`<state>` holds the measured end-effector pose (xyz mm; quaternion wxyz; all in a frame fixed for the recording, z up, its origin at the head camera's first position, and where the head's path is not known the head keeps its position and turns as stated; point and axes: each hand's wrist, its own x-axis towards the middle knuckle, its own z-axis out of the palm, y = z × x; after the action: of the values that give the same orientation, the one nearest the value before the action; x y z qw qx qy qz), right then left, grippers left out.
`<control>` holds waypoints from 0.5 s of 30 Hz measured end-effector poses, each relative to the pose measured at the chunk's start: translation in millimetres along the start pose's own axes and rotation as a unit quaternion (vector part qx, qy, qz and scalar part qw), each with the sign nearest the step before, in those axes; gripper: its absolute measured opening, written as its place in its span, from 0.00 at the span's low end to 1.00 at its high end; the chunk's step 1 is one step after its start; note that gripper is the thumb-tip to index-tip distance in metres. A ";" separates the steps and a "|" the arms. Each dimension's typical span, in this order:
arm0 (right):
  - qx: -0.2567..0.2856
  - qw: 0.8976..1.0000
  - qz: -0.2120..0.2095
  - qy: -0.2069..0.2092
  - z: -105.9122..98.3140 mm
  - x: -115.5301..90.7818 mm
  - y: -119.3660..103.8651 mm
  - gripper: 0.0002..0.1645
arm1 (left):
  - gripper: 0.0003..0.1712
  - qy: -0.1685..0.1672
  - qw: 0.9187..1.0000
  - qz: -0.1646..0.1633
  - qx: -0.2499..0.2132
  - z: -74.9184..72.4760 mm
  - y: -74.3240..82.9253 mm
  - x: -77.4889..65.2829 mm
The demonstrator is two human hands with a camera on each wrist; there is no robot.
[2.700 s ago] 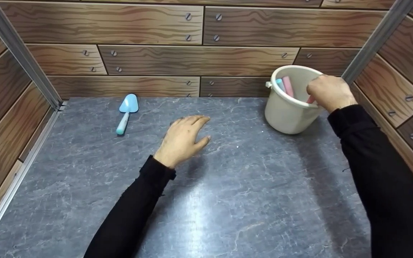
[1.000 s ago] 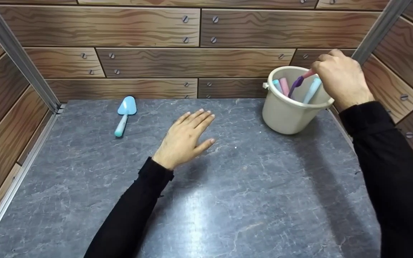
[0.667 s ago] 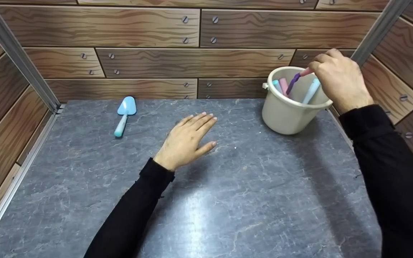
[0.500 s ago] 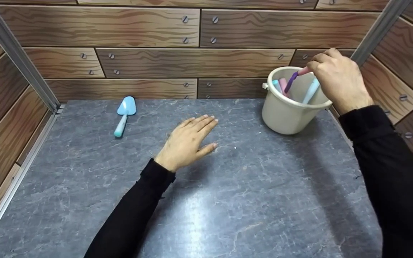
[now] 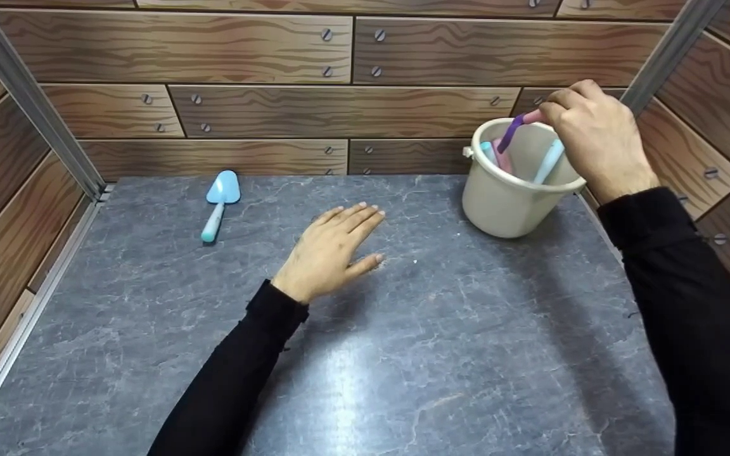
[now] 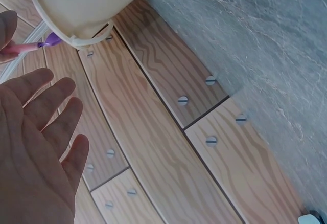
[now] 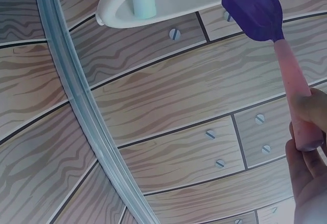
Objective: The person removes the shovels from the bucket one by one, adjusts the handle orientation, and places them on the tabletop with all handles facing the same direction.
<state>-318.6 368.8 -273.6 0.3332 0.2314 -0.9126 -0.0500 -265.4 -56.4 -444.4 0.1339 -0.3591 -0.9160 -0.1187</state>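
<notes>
My right hand [image 5: 599, 142] grips the pink handle of a toy shovel [image 7: 292, 75] above the right side of the cream bucket [image 5: 505, 209]. The shovel's purple blade points down over the bucket's mouth in the head view, and in the right wrist view it shows in full. Inside the bucket stand a light-blue handle [image 5: 550, 161], a pink handle [image 5: 502, 155] and a second blue end [image 5: 487, 151]; their lower parts are hidden. With fingers straight, my left hand [image 5: 327, 253] hovers over the table and holds nothing.
A light-blue toy trowel [image 5: 218, 206] lies on the grey marbled table [image 5: 435, 354] at the back left. Wood-patterned walls [image 5: 263, 111] enclose the back and sides, with metal posts [image 5: 675, 54] in the corners.
From inside the bucket, my right hand has risen with the shovel, whose purple blade has come into view and swung up and leftward. My left fingers have spread a little; the bucket stands still.
</notes>
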 end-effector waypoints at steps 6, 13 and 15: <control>-0.008 1.000 -0.001 0.018 -0.6 1.6 -2.7 0.13 | 0.46 0.001 1.000 -0.003 0.007 -2.5 -2.5 -0.4; -0.015 0.999 -0.007 0.046 1.8 3.5 -8.0 0.15 | 0.45 -0.001 1.000 -0.006 0.000 -3.8 -2.9 0.0; -0.016 0.998 -0.011 0.058 3.3 4.6 -9.3 0.14 | 0.45 0.000 1.000 -0.007 0.001 -4.5 -3.9 -0.6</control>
<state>-320.1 358.2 -275.7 0.3883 0.2391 -0.8883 -0.0549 -266.9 -61.1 -440.9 0.1337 -0.3528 -0.9184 -0.1188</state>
